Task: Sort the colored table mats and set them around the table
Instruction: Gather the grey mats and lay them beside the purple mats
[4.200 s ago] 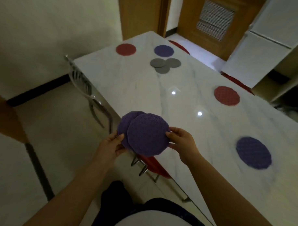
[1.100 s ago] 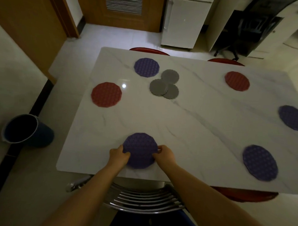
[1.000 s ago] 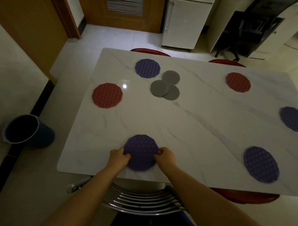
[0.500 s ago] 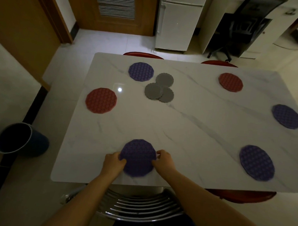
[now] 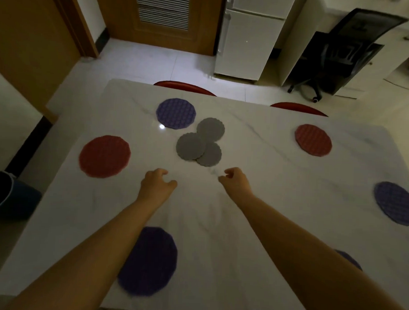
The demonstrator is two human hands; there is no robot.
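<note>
Over the marble worktop [image 5: 279, 166] I see the left hand [image 5: 157, 183] and right hand [image 5: 236, 179] held apart and empty, fingers loosely curled, just short of the three overlapping grey mats [image 5: 199, 143] at centre. The near purple mat [image 5: 151, 262] lies at the near edge, partly under the left forearm. Ringing the worktop are the left red mat [image 5: 105, 156], far purple mat [image 5: 176, 113], far red mat [image 5: 313, 140], right purple mat [image 5: 395, 203] and a corner purple mat [image 5: 350, 259], this last mostly hidden by the right forearm.

Left hand [image 5: 157, 184], right hand [image 5: 236, 180] empty, near grey mats [image 5: 191, 146].
</note>
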